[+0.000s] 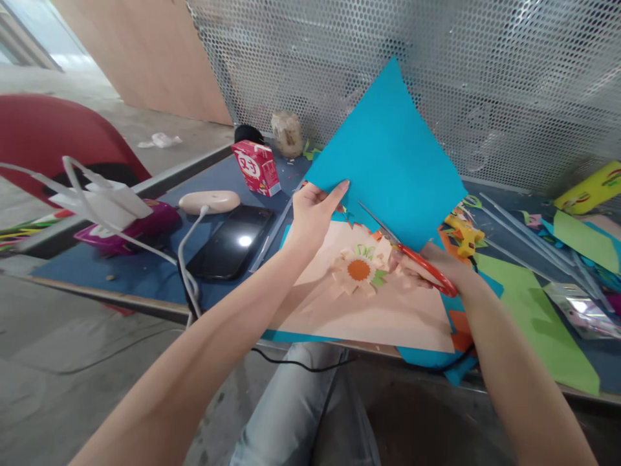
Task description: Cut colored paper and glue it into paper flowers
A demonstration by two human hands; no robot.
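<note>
Blue sheet (388, 142) raised over the desk (140, 285), scissors (421, 260) at its lower part

Your left hand (315, 210) pinches the sheet's left corner, thumb on the front face. Your right hand (449, 264) grips the scissors by the handles, blades across the sheet; cannot tell whether they bite. Raised, the sheet blocks your view of part of the desk's far edge. Below, reaching the near edge: peach sheet (315, 317) bearing a paper flower (359, 269). Left of it, a phone (233, 243); nearer the far edge, a drink carton (257, 168) and a jar (287, 134). Right half: yellow glue gun (468, 239), green sheet (533, 323) along the near edge.

Materials: blue paper matte, straight-edged; flower layered, orange disc, peach petals; handles glossy red; perforated metal screen (301, 71) behind.
</note>
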